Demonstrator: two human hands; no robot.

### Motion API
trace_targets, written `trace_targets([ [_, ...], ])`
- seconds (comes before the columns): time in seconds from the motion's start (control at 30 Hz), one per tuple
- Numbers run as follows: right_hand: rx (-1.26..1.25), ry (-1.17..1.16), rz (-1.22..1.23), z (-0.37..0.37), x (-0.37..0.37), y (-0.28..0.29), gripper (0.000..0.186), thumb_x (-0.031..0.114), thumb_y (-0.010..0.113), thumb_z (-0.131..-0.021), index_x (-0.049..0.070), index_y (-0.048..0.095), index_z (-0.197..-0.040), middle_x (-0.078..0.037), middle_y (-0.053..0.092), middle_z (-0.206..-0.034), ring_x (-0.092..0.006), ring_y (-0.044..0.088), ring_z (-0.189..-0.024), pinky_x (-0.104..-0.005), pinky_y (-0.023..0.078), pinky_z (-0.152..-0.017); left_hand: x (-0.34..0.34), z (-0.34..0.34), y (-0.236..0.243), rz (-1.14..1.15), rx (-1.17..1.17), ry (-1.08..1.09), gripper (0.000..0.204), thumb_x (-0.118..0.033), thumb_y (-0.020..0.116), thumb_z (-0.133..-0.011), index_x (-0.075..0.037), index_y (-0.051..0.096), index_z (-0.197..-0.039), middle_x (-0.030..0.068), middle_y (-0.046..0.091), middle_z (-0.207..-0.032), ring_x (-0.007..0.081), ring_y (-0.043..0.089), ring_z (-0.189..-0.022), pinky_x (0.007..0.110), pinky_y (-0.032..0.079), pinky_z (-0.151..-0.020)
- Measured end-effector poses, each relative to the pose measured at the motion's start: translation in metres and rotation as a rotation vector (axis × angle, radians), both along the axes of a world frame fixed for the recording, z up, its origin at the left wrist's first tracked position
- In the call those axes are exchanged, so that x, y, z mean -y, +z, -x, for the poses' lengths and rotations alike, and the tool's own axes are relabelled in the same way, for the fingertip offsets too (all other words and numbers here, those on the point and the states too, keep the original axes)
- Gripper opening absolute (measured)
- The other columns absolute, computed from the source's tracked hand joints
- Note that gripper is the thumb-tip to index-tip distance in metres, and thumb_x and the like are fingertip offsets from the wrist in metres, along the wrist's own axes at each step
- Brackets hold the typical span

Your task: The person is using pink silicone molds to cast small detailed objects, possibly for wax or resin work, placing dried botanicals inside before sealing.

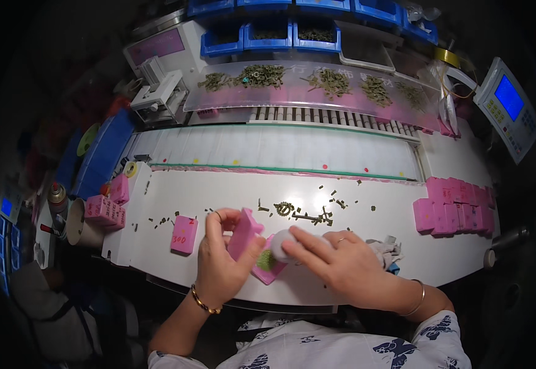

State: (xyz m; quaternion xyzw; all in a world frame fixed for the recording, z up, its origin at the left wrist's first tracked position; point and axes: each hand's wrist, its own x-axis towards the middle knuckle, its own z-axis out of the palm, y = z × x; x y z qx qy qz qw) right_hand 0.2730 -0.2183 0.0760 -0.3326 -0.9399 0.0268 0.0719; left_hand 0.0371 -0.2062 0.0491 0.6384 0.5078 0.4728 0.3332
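My left hand (219, 267) grips a pink block half (242, 237), tilted up on edge between thumb and fingers. Just right of it, a second pink half (265, 277) lies face up near the table's front edge, with a green patterned patch (265, 261) on its face. My right hand (351, 267) is closed around a whitish rounded pouch-like thing (283, 246), slightly blurred, over that second half. Whether the pouch touches the half cannot be told. Beyond my hands lie loose olive-green metal-looking pieces (285, 209), some ring-shaped and some rod-like.
A pink block (184, 234) stands left of my hands. Several pink blocks are stacked at the right (449, 215); more stand at the left (103, 211). A crumpled grey cloth (385, 251) lies by my right wrist. Behind are a green-edged conveyor (280, 147), a clear tray (311, 101) and blue bins (268, 35).
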Motion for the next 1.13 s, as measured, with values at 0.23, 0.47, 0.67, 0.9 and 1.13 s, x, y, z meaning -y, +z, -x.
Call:
trace_targets([
  [0.23, -0.061, -0.489, -0.13, -0.068, 0.0, -0.014, 0.059, -0.004, 0.058, -0.075, 0.001, 0.053, -0.134, -0.017, 0.054, -0.137, -0.0289, 0.061, -0.092, -0.0387, 0.046, -0.083, 0.025, -0.027, -0.032, -0.213, -0.666, -0.041, 0.057, -0.025, 0.084, -0.07, 0.003, 0.052, -0.109, 0.0181, 0.058, -0.104, 0.0325, 0.057, -0.094, 0.039, 0.049, -0.082],
  [0.47, -0.237, -0.609, -0.163, -0.059, 0.014, -0.021, 0.058, 0.0, 0.068, -0.077, -0.002, 0.052, -0.133, -0.021, 0.055, -0.132, -0.0347, 0.055, -0.117, -0.0427, 0.043, -0.097, 0.026, -0.027, -0.037, -0.185, -0.664, 0.017, 0.054, -0.022, 0.084, -0.069, 0.001, 0.053, -0.106, 0.0169, 0.059, -0.105, 0.0325, 0.057, -0.095, 0.041, 0.048, -0.083],
  [0.67, -1.099, -0.489, 0.818, -0.007, 0.03, -0.042, 0.066, 0.013, 0.072, -0.088, -0.002, 0.04, -0.144, -0.017, 0.054, -0.135, -0.0247, 0.059, -0.113, -0.0349, 0.049, -0.093, 0.025, -0.034, -0.031, -0.326, -0.365, -0.009, 0.058, -0.012, 0.085, -0.063, -0.001, 0.05, -0.108, 0.0191, 0.06, -0.111, 0.0333, 0.059, -0.099, 0.04, 0.049, -0.086],
  [0.9, -0.931, -0.406, 0.537, 0.007, 0.024, -0.036, 0.036, 0.005, 0.068, -0.086, -0.001, 0.061, -0.121, -0.015, 0.068, -0.106, -0.025, 0.067, -0.092, -0.0334, 0.053, -0.08, 0.037, -0.051, -0.047, -0.298, -0.011, -0.074, 0.063, -0.005, 0.086, -0.069, -0.002, 0.042, -0.114, 0.0225, 0.055, -0.123, 0.0284, 0.057, -0.112, 0.038, 0.046, -0.097],
  [1.13, -0.762, -0.253, 0.343, -0.012, 0.012, -0.049, 0.041, 0.004, 0.068, -0.083, 0.003, 0.058, -0.123, -0.016, 0.066, -0.111, -0.0322, 0.066, -0.095, -0.0385, 0.053, -0.081, 0.016, -0.018, -0.046, 0.46, 0.403, -0.438, 0.078, -0.01, 0.083, -0.077, 0.001, 0.033, -0.136, 0.0214, 0.048, -0.134, 0.0285, 0.053, -0.122, 0.039, 0.04, -0.107],
])
